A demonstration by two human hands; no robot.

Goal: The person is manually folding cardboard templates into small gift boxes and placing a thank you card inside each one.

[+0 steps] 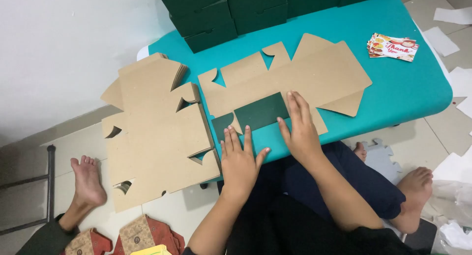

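From where I watch, the flat brown box blank (pixel 295 80) lies straight ahead of both hands on the teal table (pixel 413 88), its long axis running left to right across my view, with one edge flap folded back toward me so its dark green face (pixel 260 111) shows. My right hand (pixel 301 129) is the nearer one — it lies flat, fingers together and extended, pressing on the right end of that green flap. My left hand (pixel 239 156) rests palm down just short of the flap's near edge, fingers spread a little, holding nothing. Both forearms come up from below, roughly parallel. To the left, a stack of unfolded blanks (pixel 157 137) overhangs the table edge — well clear of the hands.
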